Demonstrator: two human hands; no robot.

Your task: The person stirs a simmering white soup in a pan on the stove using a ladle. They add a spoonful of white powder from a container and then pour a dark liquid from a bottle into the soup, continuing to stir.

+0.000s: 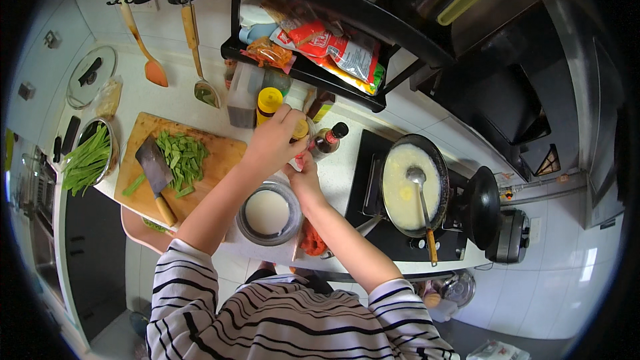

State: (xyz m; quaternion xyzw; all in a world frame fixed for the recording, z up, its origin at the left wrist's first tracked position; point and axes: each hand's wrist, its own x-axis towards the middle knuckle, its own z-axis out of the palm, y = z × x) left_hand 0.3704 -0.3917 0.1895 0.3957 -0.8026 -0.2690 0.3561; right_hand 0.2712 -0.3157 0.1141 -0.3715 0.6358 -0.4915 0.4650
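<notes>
My left hand [274, 132] reaches over the counter beside a yellow-lidded jar [299, 130], its fingers curled down; its grip is partly hidden. My right hand [304, 175] is just below, fingertips closed on a small red-and-white item [300, 160] that also meets the left fingertips. A metal bowl of white liquid [267, 212] stands under the forearms. To the left, a cleaver [154, 166] and cut green vegetable pieces [181, 160] lie on a wooden cutting board [225, 152]. On the right, a pan [445, 180] holds pale yellow liquid [400, 185] and a metal ladle [422, 187].
A sauce bottle [327, 141] and a yellow-capped container [270, 101] stand close to the hands. Above is a black shelf [305, 72] with food packets. A bowl of long green vegetables [90, 157] sits far left. The black stove [357, 185] is at right.
</notes>
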